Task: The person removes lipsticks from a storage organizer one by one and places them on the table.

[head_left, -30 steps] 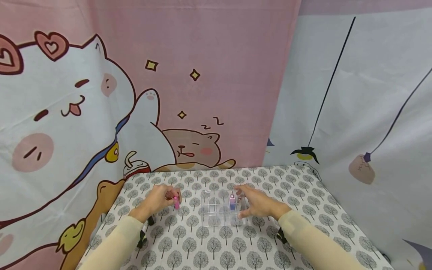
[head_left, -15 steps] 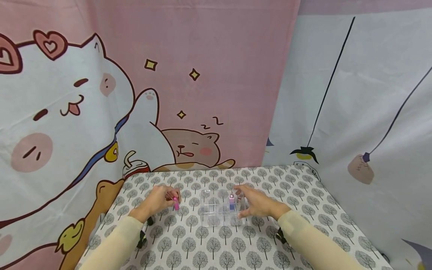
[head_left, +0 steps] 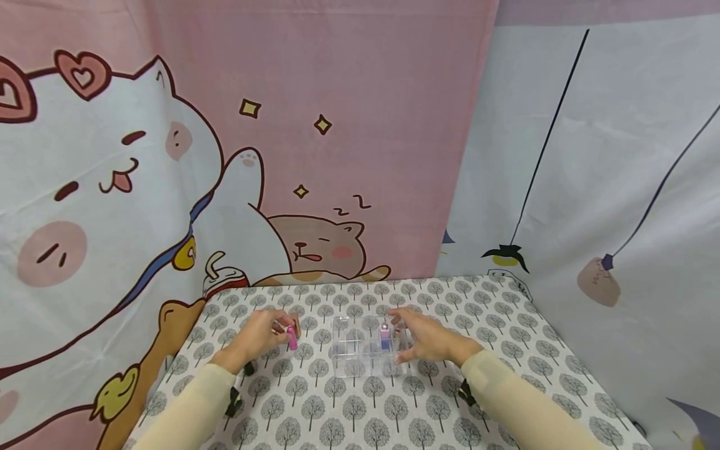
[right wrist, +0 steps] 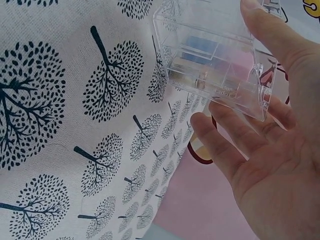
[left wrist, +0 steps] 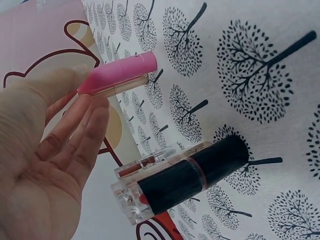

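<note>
My left hand (head_left: 260,337) pinches the tapered top of a pink lipstick tube (left wrist: 125,69) between thumb and fingers, well left of a clear compartmented organizer (head_left: 350,359). Close behind that tube stands a slim gold-brown tube (left wrist: 120,89). Beneath the hand in the left wrist view is a black lipstick tube (left wrist: 192,175) with a clear faceted cap, partly covering another clear-capped tube (left wrist: 145,164). My right hand (head_left: 430,337) holds the organizer's right end, thumb at the near side and fingers at the far side. Inside stands a pink-and-blue tube (head_left: 385,337).
A gold-toned item (right wrist: 190,75) shows through the organizer's clear wall in the right wrist view. The table (head_left: 360,409) has a tree-print cloth. A cartoon-printed curtain (head_left: 360,125) hangs along its back edge, and a pale curtain (head_left: 630,187) along the right.
Both hands stay nearly in place. The pink lipstick tube remains in the left hand's pinch, and the right hand is still at the organizer; the head view has shifted very slightly.
</note>
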A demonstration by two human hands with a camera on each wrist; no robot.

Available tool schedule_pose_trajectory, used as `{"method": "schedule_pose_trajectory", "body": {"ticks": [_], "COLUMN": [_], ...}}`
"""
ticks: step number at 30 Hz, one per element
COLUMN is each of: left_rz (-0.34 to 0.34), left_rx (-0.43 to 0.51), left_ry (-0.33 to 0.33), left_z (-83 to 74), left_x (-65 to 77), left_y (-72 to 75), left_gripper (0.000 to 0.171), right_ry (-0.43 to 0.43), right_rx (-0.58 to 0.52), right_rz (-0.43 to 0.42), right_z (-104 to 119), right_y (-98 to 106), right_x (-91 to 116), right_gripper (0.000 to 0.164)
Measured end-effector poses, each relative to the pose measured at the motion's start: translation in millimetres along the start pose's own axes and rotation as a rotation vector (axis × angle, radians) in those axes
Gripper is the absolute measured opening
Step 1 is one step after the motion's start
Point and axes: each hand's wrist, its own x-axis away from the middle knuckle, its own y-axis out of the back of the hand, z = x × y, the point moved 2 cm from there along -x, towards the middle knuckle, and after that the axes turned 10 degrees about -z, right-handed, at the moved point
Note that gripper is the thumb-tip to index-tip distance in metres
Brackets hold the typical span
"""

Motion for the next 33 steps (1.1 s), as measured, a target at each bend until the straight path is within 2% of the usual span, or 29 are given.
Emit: {"method": "schedule_pose_trajectory", "body": {"ticks": [7,16,22,29,33], "left_rz": [-0.049,-0.13,-0.179,-0.216,-0.215], "left_rx": [-0.002,-0.007,0.025,0.037,0.061], "left_ry": [-0.004,-0.054,-0.156,-0.284,-0.326], "left_z": [-6.5,-24.1,-44.3,-62.9,-71.7], "left_x": [2.3,-2.6,-4.9,-6.3,-5.6], "left_y": [4.7,7.3,1.1,-19.0,-29.2], "left_gripper": [0.028,0.021,0.022,0.021,0.02], "right_ry": [-0.011,0.013,-0.019,-0.027,-0.003], "right_rx": [-0.006,-0.011,-0.023,-0.01,-0.001], "right_rz": [0.011,-0.002,-0.019,-0.037,-0.027], "right_z": [-2,-4,-4,-2,-1], "right_y": [0,2,-1,0,1], "right_x": [0,1,1,3,5], "right_gripper": [0.118,0.109,0.112,0.115,0.114]}}
